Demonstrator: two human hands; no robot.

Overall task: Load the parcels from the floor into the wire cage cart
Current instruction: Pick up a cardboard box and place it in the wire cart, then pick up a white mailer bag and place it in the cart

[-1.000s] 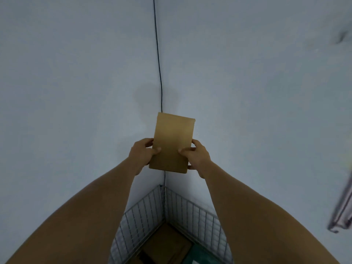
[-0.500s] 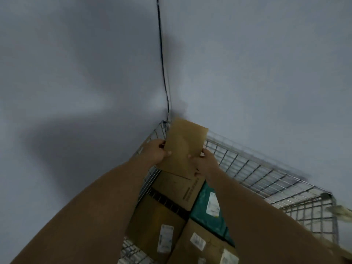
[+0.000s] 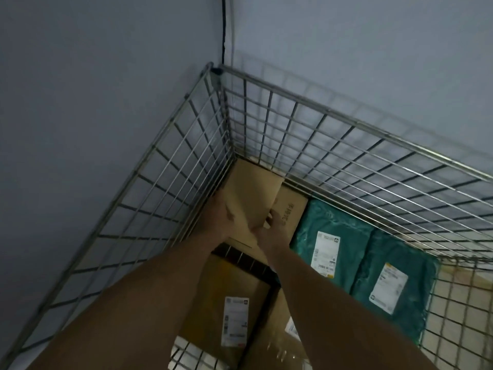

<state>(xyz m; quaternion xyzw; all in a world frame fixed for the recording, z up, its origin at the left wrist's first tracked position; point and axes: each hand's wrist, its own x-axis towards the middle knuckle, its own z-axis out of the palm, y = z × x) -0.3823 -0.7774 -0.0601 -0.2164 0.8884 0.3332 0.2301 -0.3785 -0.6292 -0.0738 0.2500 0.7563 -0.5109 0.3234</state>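
Flat tan cardboard parcel [image 3: 252,193]: smooth, rectangular, held inside the far corner of the steel wire-mesh cage cart [image 3: 170,166]. Left hand [image 3: 222,217] and right hand [image 3: 276,222] grip its near edges, fingers curled. Below: two glossy teal plastic mailers [image 3: 360,265], labelled brown boxes [image 3: 232,297].

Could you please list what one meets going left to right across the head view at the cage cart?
Cage's left wire wall, left hand, held brown parcel, right hand, first green parcel, second green parcel.
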